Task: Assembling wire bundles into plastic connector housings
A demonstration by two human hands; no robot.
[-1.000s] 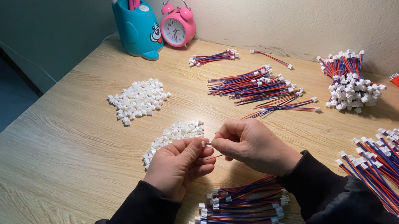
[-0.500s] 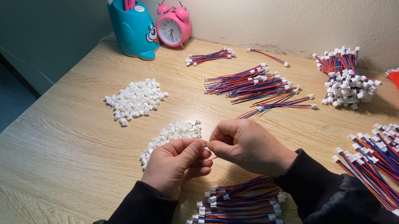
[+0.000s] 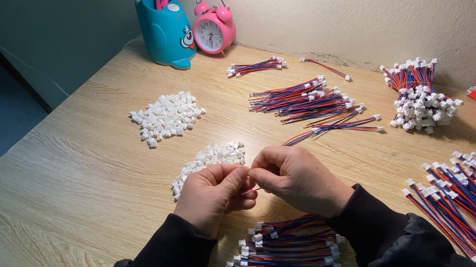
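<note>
Nearest me lies a bundle of red-and-blue wire leads (image 3: 285, 255). Above it my left hand (image 3: 213, 193) and right hand (image 3: 294, 175) press fingertip to fingertip, pinching something thin I can't identify; I'd judge steady, aligned fingers matter here. Just beyond sits a pile of white connector housings (image 3: 210, 158); my knuckles hide the join.

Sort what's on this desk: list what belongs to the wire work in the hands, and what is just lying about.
In the work: left hand, right hand, near connector pile, wire bundle below hands, far connector pile.

Lying about: blue pen holder, pink alarm clock.
</note>
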